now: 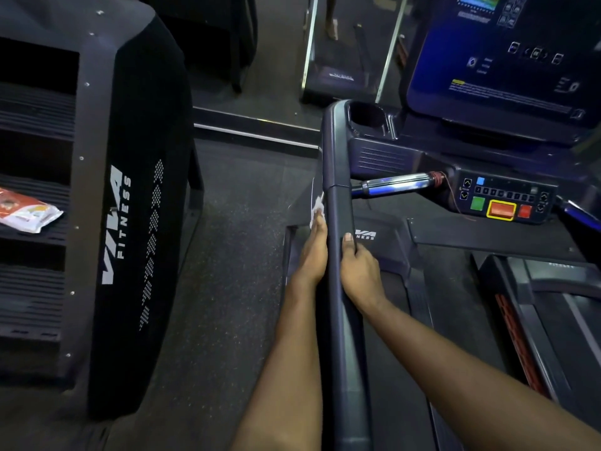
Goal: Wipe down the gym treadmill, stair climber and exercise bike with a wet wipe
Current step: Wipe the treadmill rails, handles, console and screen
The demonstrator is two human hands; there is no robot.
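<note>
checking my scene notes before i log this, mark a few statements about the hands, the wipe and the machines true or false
1. The left hand presses a white wipe against the outer side of the treadmill handrail. True.
2. The right hand hangs free of the rail. False: it grips the treadmill handrail, thumb on top.
3. A red and white packet lies on a step of the stair climber. True.
4. The treadmill screen is dark. False: it is lit.

L hand [313,252], wipe [317,207] on treadmill rail [338,203]
</note>
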